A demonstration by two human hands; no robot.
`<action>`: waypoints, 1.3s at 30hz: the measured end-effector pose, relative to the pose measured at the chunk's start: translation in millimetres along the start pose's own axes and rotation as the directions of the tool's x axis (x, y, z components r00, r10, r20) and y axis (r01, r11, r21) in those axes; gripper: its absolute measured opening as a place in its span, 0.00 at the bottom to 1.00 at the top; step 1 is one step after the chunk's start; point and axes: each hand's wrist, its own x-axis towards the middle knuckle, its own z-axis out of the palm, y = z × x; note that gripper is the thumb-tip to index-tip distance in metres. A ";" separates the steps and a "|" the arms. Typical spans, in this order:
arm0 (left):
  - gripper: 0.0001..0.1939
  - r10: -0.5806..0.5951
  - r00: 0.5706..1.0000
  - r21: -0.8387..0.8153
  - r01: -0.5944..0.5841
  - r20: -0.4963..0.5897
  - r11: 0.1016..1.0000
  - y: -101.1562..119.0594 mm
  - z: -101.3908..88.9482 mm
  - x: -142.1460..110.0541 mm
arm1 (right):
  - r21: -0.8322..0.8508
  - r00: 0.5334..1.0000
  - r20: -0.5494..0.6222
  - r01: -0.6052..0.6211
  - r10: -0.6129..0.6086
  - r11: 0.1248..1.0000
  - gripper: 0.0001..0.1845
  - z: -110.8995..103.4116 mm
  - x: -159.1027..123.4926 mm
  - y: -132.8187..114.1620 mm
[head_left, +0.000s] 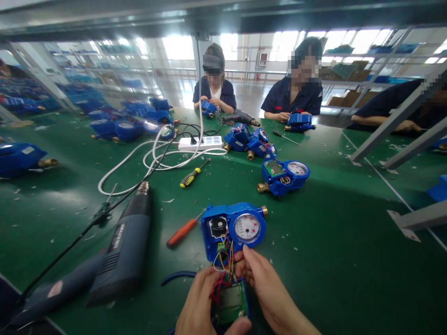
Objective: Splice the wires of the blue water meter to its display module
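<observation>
- Near, the left hand (pixel 199 302) holds a small display module (pixel 232 300), its fingers and thumb wrapped round the sides.
- The right hand (pixel 267 281) is just beside it, fingers narrow at the coloured wires (pixel 229 265); I cannot tell whether they grip one.
- Just beyond the hands, an open blue meter (pixel 230 221) sits on the green worktop (pixel 335 251), dial facing up, the wires running from its box to the module.
- On the near left lies a dark heat gun (pixel 122 251), nozzle pointing away.
- An orange screwdriver (pixel 183 232) lies just left of the open meter.
- Farther right stands a second meter (pixel 284 179) with its display showing; a yellow-and-black screwdriver (pixel 190 178) lies farther left.
- Beyond are a white power strip (pixel 206 142) and, right of it, more blue meters (pixel 240 137).
- At the far side, two co-workers (pixel 295 97) in dark uniforms each handle a blue meter.
</observation>
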 end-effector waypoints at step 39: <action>0.10 0.297 0.934 0.220 -0.338 0.200 0.915 20.8 -11.4 26.4 | -0.158 0.987 -0.010 0.158 -0.161 0.975 0.18 4.4 -10.8 -0.5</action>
